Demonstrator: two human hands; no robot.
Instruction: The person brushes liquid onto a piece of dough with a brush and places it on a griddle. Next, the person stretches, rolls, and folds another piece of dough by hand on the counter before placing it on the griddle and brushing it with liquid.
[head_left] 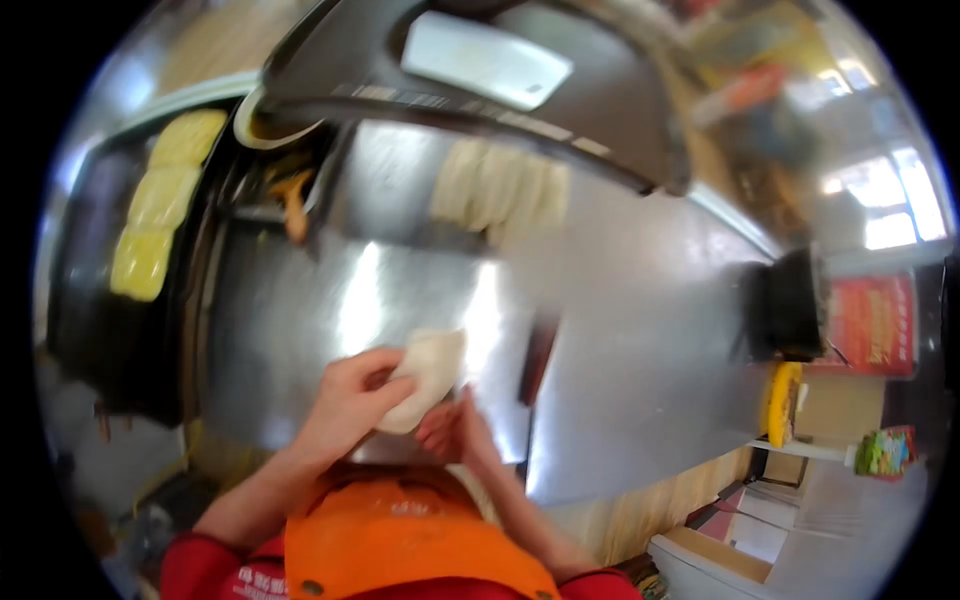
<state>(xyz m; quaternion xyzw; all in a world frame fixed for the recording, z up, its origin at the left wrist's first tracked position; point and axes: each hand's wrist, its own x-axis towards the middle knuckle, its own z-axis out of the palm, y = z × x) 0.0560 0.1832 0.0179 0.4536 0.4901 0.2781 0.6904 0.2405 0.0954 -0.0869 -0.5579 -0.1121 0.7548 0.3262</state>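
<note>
A flat, pale piece of dough (428, 375) is held above the metal worktop (640, 350), close to my body. My left hand (362, 398) grips its left side, thumb on top. Just right of the dough's lower edge is my right hand (452, 428), its fingers curled; what they hold, if anything, is hidden. Several pale dough strips (500, 190) lie side by side at the back of the worktop.
Three yellow flat pieces (157, 205) lie on a dark griddle (85, 260) at the left. A dark-red bar (538, 358) lies on the worktop. A black container (795, 305) stands at the right, near a red box (872, 325). A dark appliance (470, 70) spans the back.
</note>
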